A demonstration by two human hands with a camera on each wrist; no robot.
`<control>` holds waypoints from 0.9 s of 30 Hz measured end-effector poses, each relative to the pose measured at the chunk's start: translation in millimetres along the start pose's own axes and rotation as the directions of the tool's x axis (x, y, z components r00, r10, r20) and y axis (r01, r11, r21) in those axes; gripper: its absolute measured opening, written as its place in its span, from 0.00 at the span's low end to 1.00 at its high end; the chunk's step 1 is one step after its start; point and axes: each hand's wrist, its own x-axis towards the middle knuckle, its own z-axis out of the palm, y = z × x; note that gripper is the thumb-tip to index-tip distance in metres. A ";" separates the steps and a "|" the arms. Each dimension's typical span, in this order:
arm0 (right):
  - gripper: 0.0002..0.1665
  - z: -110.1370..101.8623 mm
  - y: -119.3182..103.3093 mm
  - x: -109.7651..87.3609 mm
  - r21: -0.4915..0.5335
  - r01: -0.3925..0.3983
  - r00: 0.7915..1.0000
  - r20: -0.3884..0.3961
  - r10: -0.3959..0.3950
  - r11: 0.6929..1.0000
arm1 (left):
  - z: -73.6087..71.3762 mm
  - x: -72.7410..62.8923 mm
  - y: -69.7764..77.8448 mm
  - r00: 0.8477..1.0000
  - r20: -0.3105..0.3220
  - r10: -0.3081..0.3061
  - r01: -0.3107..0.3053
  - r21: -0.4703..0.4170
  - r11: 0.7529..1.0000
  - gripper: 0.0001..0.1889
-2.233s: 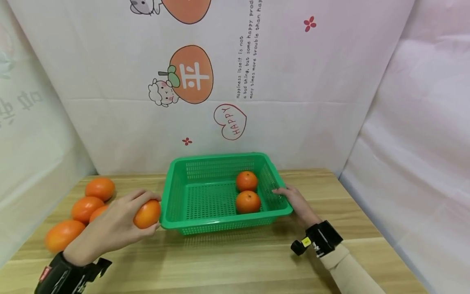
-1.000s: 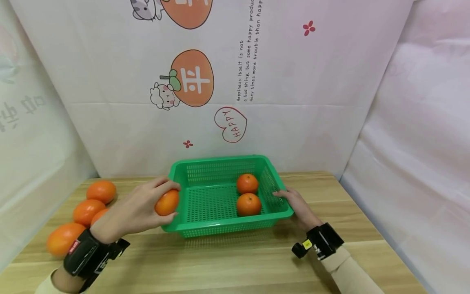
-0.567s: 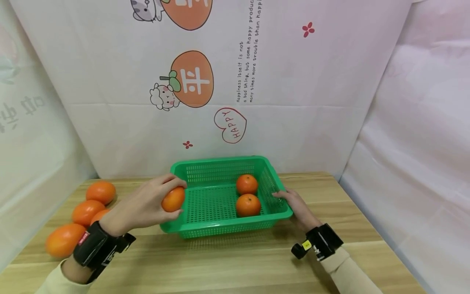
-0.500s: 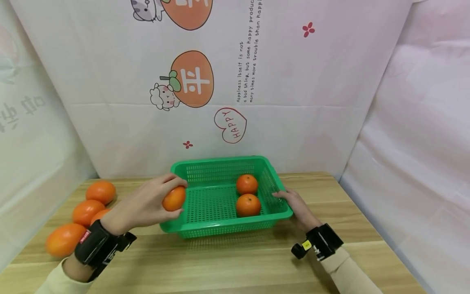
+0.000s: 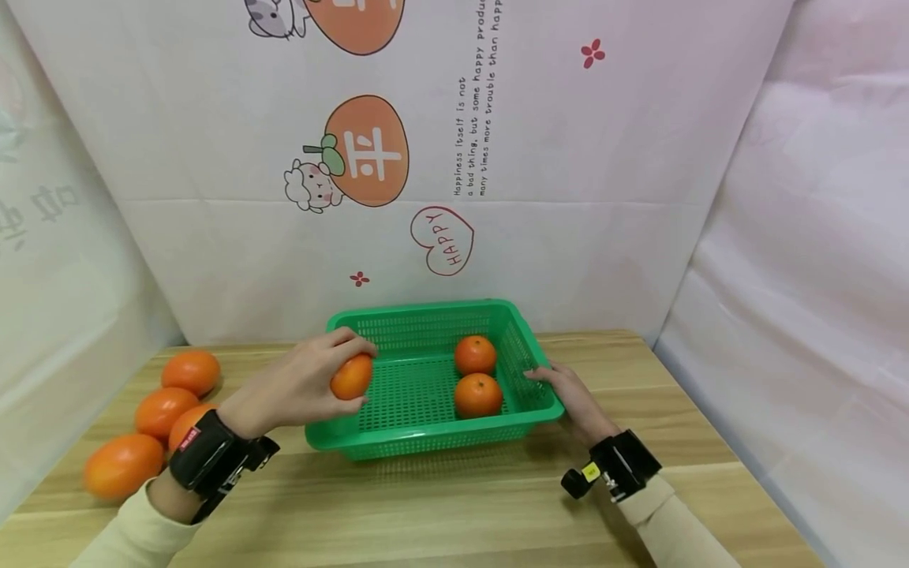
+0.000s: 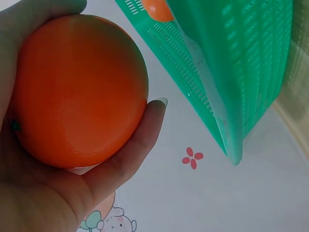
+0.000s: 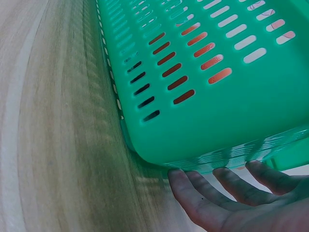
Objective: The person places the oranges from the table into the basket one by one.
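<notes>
My left hand (image 5: pixel 305 383) grips an orange (image 5: pixel 352 377) above the left end of a green plastic basket (image 5: pixel 415 432). In the left wrist view, the fingers and thumb curl round this orange (image 6: pixel 79 92), beside the basket's rim (image 6: pixel 231 125). Two more oranges (image 5: pixel 478 395) lie inside the basket, one behind the other, towards its right end. At the right side, my right hand (image 5: pixel 574 394) holds the basket's rim with the thumb over the inner edge. Its fingertips (image 7: pixel 178 180) touch the outer wall in the right wrist view.
Several loose oranges (image 5: pixel 165 412) sit in a group on the wooden table (image 5: pixel 454 513) at the left. A white printed cloth (image 5: pixel 540 237) hangs right behind the basket, and white cloth walls stand on both sides.
My left hand has carried the orange rightwards from beside the basket, across its left rim, to over its inside. The right hand has stayed on the rim, and the basket has hardly moved.
</notes>
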 end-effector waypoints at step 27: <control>0.41 2.4 -1.2 -0.6 -0.008 -0.001 1.000 -0.011 0.001 1.000 | 13.3 23.9 -4.1 0.998 0.059 -0.001 0.000 0.014 1.000 0.26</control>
